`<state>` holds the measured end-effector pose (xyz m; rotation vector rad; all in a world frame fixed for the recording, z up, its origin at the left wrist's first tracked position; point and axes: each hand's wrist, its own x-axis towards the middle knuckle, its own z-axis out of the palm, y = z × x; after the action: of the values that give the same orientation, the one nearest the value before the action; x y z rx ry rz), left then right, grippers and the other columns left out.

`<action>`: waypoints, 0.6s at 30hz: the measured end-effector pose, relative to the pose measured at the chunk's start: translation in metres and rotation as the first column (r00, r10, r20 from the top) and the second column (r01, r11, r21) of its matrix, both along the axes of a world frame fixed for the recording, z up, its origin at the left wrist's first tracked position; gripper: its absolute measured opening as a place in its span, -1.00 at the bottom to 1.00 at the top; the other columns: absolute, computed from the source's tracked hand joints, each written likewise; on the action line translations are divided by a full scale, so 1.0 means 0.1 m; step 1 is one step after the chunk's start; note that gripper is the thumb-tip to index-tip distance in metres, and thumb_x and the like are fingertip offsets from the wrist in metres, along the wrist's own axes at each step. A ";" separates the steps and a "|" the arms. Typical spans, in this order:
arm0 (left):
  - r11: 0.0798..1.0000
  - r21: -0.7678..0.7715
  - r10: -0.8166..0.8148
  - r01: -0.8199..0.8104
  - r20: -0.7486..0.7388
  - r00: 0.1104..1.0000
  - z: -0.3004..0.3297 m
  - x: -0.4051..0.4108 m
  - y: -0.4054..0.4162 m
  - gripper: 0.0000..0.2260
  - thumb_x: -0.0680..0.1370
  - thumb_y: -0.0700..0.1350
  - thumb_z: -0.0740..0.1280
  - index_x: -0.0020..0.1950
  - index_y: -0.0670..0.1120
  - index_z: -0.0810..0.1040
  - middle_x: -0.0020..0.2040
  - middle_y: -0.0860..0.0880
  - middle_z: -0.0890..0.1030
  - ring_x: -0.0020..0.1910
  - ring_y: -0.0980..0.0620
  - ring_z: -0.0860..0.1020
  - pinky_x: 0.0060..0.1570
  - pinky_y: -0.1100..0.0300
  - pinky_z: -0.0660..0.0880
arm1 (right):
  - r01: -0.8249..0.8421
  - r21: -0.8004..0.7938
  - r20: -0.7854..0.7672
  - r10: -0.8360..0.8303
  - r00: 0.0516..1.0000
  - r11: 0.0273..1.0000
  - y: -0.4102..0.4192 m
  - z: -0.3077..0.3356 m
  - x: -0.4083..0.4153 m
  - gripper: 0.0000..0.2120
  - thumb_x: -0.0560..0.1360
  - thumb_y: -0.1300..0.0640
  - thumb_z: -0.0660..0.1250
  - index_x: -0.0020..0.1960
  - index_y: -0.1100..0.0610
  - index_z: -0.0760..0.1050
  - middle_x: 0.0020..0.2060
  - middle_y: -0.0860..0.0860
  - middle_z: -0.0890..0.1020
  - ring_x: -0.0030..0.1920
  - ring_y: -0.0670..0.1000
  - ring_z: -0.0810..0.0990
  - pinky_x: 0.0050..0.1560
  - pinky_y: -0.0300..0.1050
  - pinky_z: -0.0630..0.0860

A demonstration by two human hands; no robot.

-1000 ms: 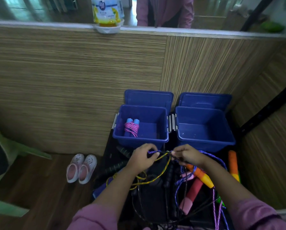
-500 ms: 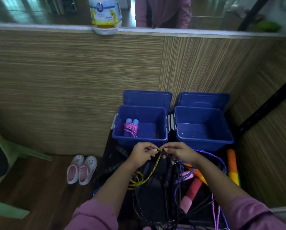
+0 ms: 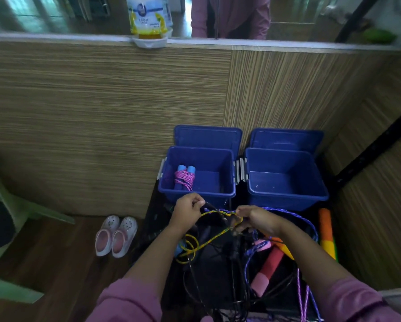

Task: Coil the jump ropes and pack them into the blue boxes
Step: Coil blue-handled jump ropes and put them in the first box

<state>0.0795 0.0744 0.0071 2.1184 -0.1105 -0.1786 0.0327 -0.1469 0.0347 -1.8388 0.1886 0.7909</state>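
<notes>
One coiled pink rope (image 3: 184, 180) lies in the left blue box (image 3: 196, 196), the right box (image 3: 287, 197) bare, while her left hand (image 3: 187, 211) and right hand (image 3: 256, 218) pinch the tangled yellow rope (image 3: 214, 237).

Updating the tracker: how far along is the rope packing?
Done: one coiled pink rope lies in the left blue box. In hand: left hand and right hand pinch a yellow rope tangled with others. Left: the right blue box looks empty; several ropes remain loose in the pile.
</notes>
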 end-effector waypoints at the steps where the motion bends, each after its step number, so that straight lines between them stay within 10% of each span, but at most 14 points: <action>1: 0.999 0.026 0.043 -0.043 0.005 0.999 -0.02 0.02 0.03 -0.85 0.54 -0.21 0.33 -0.22 -0.03 0.51 -0.28 0.06 0.55 -0.22 -0.04 0.59 -0.09 -0.01 0.58 | -0.001 -0.020 -0.035 0.001 0.999 1.000 0.02 0.02 -0.02 -0.82 0.62 0.13 0.06 -0.12 0.07 0.36 -0.19 -0.02 0.69 -0.17 0.00 0.68 -0.25 -0.15 0.32; 8: 0.966 0.251 0.089 -0.059 -0.113 0.990 -0.10 -0.02 0.14 -0.90 0.57 -0.12 0.28 -0.14 -0.04 0.48 -0.08 -0.04 0.59 -0.06 -0.06 0.55 -0.09 0.13 0.44 | 0.049 0.052 -0.039 -0.047 0.998 0.997 -0.07 -0.08 -0.13 -0.72 0.63 -0.02 0.11 -0.16 0.13 0.35 -0.35 0.06 0.51 -0.48 -0.05 0.36 -0.43 -0.18 0.19; 18: 0.953 -0.014 -0.299 0.303 -0.203 0.932 -0.02 -0.03 0.10 -0.59 0.23 0.25 0.55 -0.28 -0.04 0.52 -0.26 0.04 0.48 -0.29 0.12 0.45 -0.19 0.20 0.39 | 0.083 -0.140 0.161 -0.060 0.985 0.987 -0.09 -0.07 -0.06 -0.69 0.62 0.00 0.15 -0.25 0.09 0.28 -0.51 -0.01 0.36 -0.63 -0.12 0.27 -0.58 -0.30 0.22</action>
<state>0.0760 0.0846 0.0053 2.0782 -0.3141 -0.5794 0.0269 -0.1556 0.0278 -2.0118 0.2155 0.5928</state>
